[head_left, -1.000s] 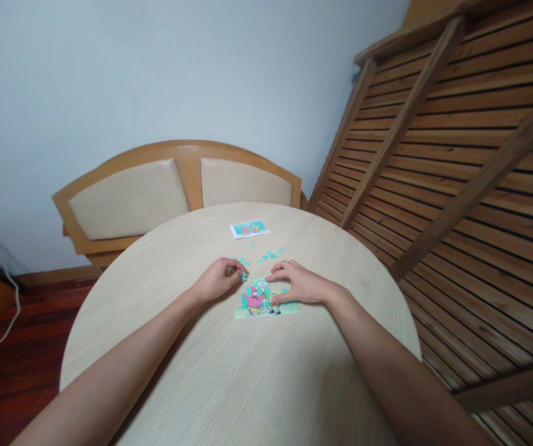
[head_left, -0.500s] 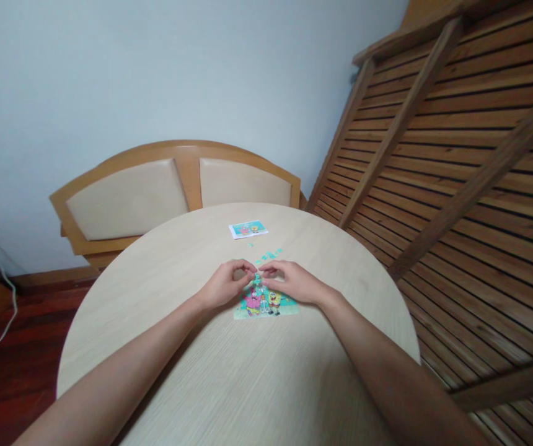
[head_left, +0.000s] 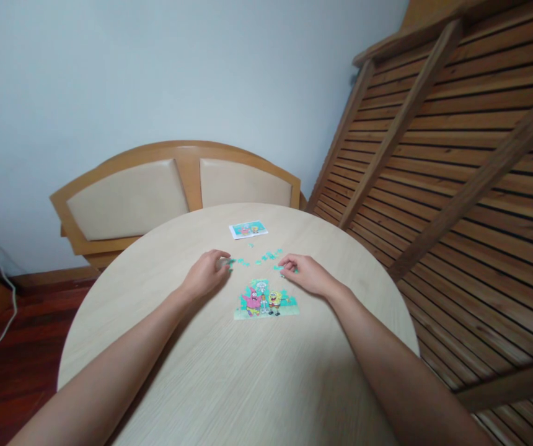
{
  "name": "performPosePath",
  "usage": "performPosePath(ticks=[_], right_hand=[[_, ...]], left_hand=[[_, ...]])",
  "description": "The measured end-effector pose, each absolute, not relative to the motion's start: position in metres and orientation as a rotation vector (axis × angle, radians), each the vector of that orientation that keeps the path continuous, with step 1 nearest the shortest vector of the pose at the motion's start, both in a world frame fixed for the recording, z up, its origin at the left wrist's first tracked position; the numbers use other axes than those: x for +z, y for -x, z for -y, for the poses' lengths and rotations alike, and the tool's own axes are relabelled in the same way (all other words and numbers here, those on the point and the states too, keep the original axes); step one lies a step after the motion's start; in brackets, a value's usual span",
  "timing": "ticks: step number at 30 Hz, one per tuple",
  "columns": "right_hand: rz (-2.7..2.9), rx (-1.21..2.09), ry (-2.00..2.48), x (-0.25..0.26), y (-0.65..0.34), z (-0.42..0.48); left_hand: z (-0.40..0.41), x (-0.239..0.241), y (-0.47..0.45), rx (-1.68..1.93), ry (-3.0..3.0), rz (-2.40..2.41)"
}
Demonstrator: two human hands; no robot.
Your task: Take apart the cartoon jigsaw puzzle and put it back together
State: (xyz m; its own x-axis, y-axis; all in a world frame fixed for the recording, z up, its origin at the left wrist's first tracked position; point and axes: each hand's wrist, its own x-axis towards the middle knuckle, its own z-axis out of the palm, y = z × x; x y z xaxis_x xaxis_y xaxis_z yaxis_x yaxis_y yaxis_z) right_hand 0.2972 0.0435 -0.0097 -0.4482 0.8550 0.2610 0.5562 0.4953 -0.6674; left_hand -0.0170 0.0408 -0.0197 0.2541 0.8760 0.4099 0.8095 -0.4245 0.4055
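Note:
A partly joined jigsaw puzzle (head_left: 253, 305) lies flat on the table, showing a pink, a yellow and a pale cartoon figure on teal; its upper edge is uneven. My left hand (head_left: 207, 272) is up and left of it, thumb and forefinger apart, beside a few loose teal pieces (head_left: 240, 262). On the other side, my right hand (head_left: 307, 274) has its fingers curled together low over the table, at a teal puzzle piece (head_left: 278, 267). Its fingertips partly hide what they touch. Between the hands, more loose pieces (head_left: 271, 254) are scattered.
Farther back on the round pale table (head_left: 229, 384) lies a folded picture sheet (head_left: 248, 230) with similar cartoon figures. A padded wooden headboard (head_left: 187, 179) stands behind, against the wall. Slatted wood (head_left: 452, 155) leans at the right; a white cable (head_left: 14, 303) hangs at the left.
My hands have parted from above the puzzle's top edge, the left moving left and the right moving right and slightly back. The puzzle's upper part and pale figure now show.

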Motion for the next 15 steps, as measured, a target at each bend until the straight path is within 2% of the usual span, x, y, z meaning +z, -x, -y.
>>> performPosePath(ticks=[9, 15], right_hand=[[2.276, 0.398, 1.232, -0.019, -0.306, -0.054], [2.369, 0.221, 1.188, -0.023, -0.278, -0.044]], left_hand=[[-0.043, -0.028, 0.014, 0.696, -2.514, -1.619], [-0.04, -0.03, 0.008, 0.654, -2.577, -1.596]])
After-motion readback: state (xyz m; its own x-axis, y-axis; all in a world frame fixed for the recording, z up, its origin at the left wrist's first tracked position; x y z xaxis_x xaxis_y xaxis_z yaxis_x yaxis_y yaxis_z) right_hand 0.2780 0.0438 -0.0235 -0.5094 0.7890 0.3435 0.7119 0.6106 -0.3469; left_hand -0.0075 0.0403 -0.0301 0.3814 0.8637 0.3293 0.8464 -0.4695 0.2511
